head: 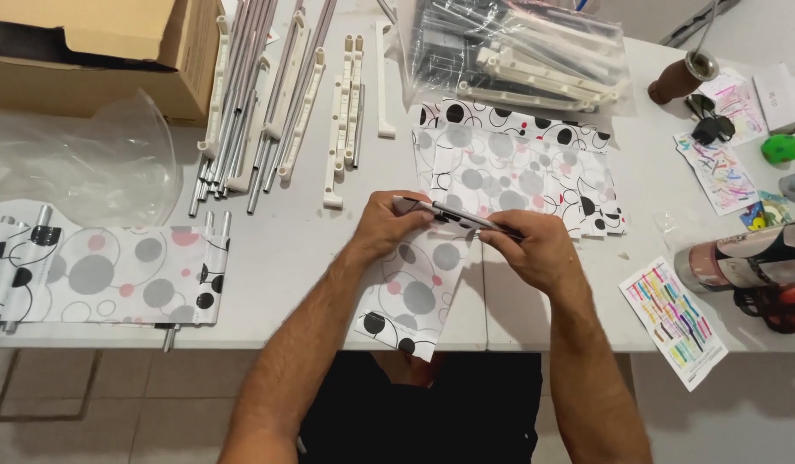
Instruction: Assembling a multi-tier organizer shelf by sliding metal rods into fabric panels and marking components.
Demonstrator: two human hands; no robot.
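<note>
While both my hands are working at the near edge of the white table (294,258), my left hand (389,225) is pinching the left end of a thin metal rod (466,220) and my right hand (535,251) is gripping its right end; fingers of both hands are closing on the rod and on the fabric panel (415,296) wrapping it; the rod is lying across between my two sets of fingertips, tilting slightly down to the right; the panel is hanging from the rod toward me, its lower corner going over the table edge; the fabric is looking white with grey, black and pink circles and thin ring outlines; the top hem is bunching around the rod so most of the rod is staying hidden.

Just behind my hands a stack of matching panels (526,172) is lying flat; far left a finished panel with rods (114,273) is sitting near the edge; loose metal rods (243,94) and white plastic rails (346,112) are lying farther back; a cardboard box (97,51) is sitting top left; colourful cards (672,320) are lying on the right.
</note>
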